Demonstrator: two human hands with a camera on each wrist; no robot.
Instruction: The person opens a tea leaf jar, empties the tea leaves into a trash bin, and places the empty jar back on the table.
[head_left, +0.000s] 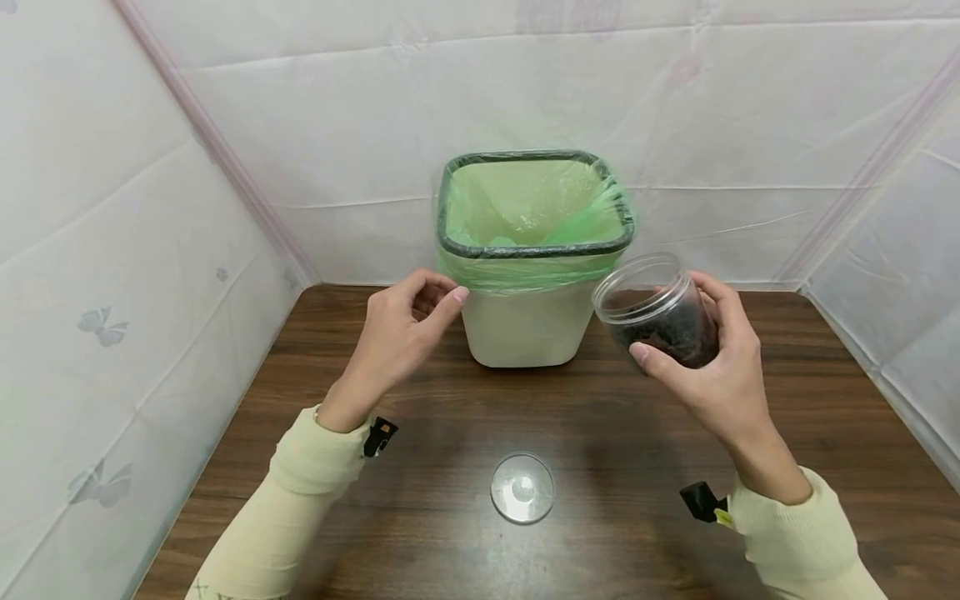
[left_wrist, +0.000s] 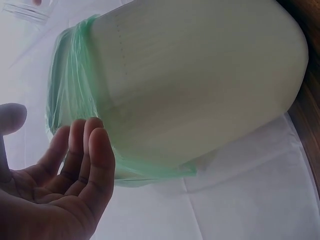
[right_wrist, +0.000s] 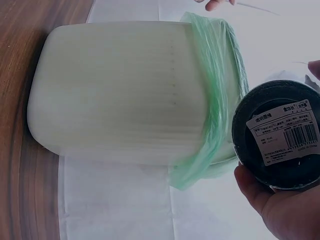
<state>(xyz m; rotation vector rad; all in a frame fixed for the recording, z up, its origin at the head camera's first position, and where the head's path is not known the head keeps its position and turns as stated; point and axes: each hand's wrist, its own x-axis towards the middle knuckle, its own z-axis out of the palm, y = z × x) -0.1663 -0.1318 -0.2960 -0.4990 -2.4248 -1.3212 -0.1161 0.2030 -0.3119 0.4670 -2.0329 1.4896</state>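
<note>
My right hand (head_left: 720,367) grips a clear plastic jar (head_left: 647,292) around its side. Dark contents fill its lower part, and its uncovered mouth tilts up and left toward the bin. The right wrist view shows the jar's base with a white barcode label (right_wrist: 285,131). A pale trash bin (head_left: 528,329) stands upright, lined with a green plastic bag (head_left: 525,271) folded over its rim. Just left of the bin is my left hand (head_left: 405,329), holding nothing. In the left wrist view its fingers (left_wrist: 101,155) are loosely bent, the thumb apart from them.
A round clear lid (head_left: 522,488) lies on the brown wooden table (head_left: 450,425), in front of the bin. White sheeting with faint prints (head_left: 360,125) hangs behind the table and along both sides.
</note>
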